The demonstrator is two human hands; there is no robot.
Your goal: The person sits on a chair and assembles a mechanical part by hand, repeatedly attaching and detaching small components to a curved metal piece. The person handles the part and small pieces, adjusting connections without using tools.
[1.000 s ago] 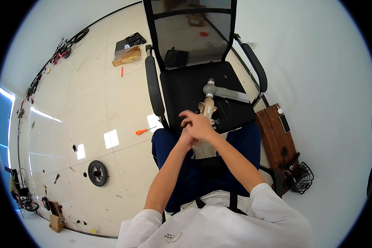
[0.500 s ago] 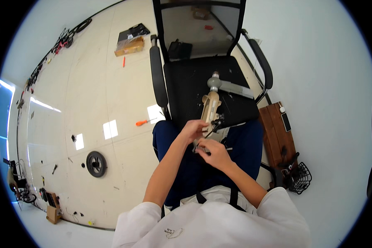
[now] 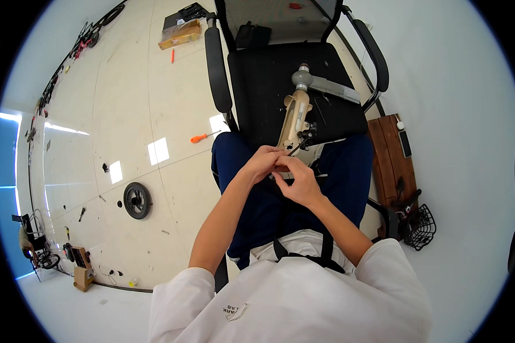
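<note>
A beige metal frame part (image 3: 296, 117) lies on the black chair seat (image 3: 252, 91) and reaches toward my lap. At its far end is a round grey joint (image 3: 302, 79) with a flat grey arm (image 3: 335, 88) going off to the right. A small black mechanism (image 3: 308, 132) sits on its near right side. My left hand (image 3: 263, 162) is closed at the part's near end. Beside it, my right hand (image 3: 301, 182) pinches with thumb and fingertips close to the left fingers. A thin dark rod (image 3: 295, 150) sticks out beyond both hands. What the fingertips hold is hidden.
An orange screwdriver (image 3: 199, 138) and a black wheel (image 3: 137, 200) lie on the floor to the left. A cardboard box (image 3: 179, 35) is farther off. On the right stand a brown wooden board (image 3: 392, 160) and a black wire basket (image 3: 420, 227). Chair armrests (image 3: 216, 68) flank the seat.
The whole view has shifted, so the chair and floor things appear higher. My hands have come closer together at the frame part's near end, and the left fingers now reach over to the right ones.
</note>
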